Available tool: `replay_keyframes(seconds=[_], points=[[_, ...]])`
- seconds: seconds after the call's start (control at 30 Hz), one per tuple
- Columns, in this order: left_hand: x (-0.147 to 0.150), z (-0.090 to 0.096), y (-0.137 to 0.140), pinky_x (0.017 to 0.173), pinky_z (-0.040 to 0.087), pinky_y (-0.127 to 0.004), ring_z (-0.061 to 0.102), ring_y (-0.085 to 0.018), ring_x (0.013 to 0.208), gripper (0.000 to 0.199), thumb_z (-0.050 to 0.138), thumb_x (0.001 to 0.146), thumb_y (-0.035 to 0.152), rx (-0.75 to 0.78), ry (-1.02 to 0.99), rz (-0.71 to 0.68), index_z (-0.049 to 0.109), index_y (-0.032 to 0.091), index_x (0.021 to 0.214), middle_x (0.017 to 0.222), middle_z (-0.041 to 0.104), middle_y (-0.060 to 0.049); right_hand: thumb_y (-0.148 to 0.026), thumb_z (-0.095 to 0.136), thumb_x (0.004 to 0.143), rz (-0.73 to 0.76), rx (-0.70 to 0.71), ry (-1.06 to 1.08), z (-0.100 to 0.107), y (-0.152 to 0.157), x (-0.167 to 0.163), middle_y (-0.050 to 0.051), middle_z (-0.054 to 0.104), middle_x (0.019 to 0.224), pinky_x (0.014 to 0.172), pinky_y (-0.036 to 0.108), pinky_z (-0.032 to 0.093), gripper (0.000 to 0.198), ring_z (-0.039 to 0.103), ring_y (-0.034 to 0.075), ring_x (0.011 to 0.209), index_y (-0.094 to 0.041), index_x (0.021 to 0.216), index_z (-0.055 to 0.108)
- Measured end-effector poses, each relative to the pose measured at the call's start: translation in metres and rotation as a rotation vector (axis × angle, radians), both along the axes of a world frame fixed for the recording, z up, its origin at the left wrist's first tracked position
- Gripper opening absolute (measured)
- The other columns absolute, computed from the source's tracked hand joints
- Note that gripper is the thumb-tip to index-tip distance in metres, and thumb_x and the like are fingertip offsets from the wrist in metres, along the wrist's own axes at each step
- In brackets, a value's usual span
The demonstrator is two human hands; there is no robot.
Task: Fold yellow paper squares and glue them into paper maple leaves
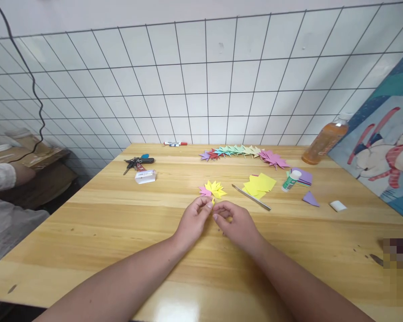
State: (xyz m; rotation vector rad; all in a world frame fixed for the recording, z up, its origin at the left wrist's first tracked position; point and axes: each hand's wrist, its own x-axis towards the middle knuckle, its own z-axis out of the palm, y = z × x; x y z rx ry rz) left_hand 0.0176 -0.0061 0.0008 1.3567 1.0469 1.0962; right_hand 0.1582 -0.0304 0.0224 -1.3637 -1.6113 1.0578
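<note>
My left hand [195, 219] pinches a small piece of folded yellow paper [213, 202] between thumb and fingertips. Close beside it on the right is my right hand [238, 222], its fingers curled and thumb a little apart, with nothing visible between them. Just beyond my fingertips lies a fan of yellow folded paper points [215, 189], joined to a pink folded paper piece [205, 191] on its left. To the right, a metal ruler-like strip [251, 197] rests aslant beside a stack of yellow paper squares [262, 183].
An arc of coloured folded paper fans [242, 151] lies at the back. Rightward are a glue stick [291, 180], purple paper sheets [304, 176], a purple triangle [310, 198], a white eraser-like block [337, 205] and a bottle [325, 141]. Keys [137, 163], a small box [145, 176] and markers [175, 143] lie leftward.
</note>
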Motion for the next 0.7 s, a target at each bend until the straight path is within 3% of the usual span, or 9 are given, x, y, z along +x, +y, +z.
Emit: replay_keyframes(seconds=[0.2,0.3,0.4,0.5,0.6,0.7], points=[[0.001,0.000,-0.004,0.098,0.036,-0.036,0.051,-0.019,0.109,0.023,0.048,0.086,0.033,0.178,0.126,-0.005,0.065,0.017,0.089,0.111,0.059,-0.008,-0.031,0.058,0.071,-0.049,-0.190,0.266,-0.002,0.007,0.001,0.000,0.058,0.072,0.043,0.021,0.049,0.017,0.057,0.014,0.067,-0.019,0.083,0.059],[-0.002,0.002,-0.005,0.102,0.033,-0.038,0.048,-0.019,0.114,0.021,0.050,0.085,0.029,0.273,0.176,-0.017,0.067,0.019,0.093,0.114,0.058,-0.008,-0.036,0.062,0.070,-0.054,-0.244,0.379,-0.005,0.009,0.003,-0.001,0.055,0.068,0.044,0.020,0.048,0.021,0.057,0.013,0.066,-0.017,0.079,0.059],[-0.004,0.004,-0.006,0.099,0.037,-0.038,0.049,-0.019,0.113,0.022,0.052,0.084,0.029,0.262,0.130,-0.003,0.063,0.020,0.101,0.114,0.057,-0.008,-0.038,0.062,0.070,-0.072,-0.279,0.386,-0.008,0.011,0.006,0.000,0.056,0.066,0.045,0.019,0.048,0.023,0.055,0.012,0.063,-0.016,0.077,0.060],[-0.007,0.007,-0.005,0.089,0.044,-0.034,0.053,-0.019,0.107,0.027,0.055,0.082,0.033,0.159,0.073,0.034,0.056,0.019,0.104,0.111,0.058,-0.008,-0.037,0.061,0.071,-0.043,-0.323,0.389,-0.009,0.012,0.010,0.001,0.059,0.071,0.048,0.019,0.048,0.024,0.055,0.011,0.065,-0.016,0.082,0.063],[-0.011,0.008,-0.002,0.078,0.046,-0.029,0.058,-0.017,0.087,0.024,0.056,0.080,0.037,0.092,0.146,-0.033,0.057,0.016,0.091,0.092,0.062,-0.005,-0.038,0.062,0.069,-0.031,-0.332,0.353,-0.009,0.013,0.013,0.000,0.059,0.066,0.047,0.019,0.047,0.025,0.056,0.012,0.063,-0.017,0.082,0.066],[-0.013,0.006,0.001,0.075,0.044,-0.028,0.056,-0.016,0.077,0.021,0.055,0.081,0.036,0.128,0.229,-0.055,0.059,0.016,0.081,0.080,0.061,-0.003,-0.041,0.065,0.067,-0.031,-0.339,0.308,-0.009,0.013,0.015,0.000,0.059,0.061,0.045,0.019,0.046,0.026,0.056,0.012,0.059,-0.016,0.076,0.065]])
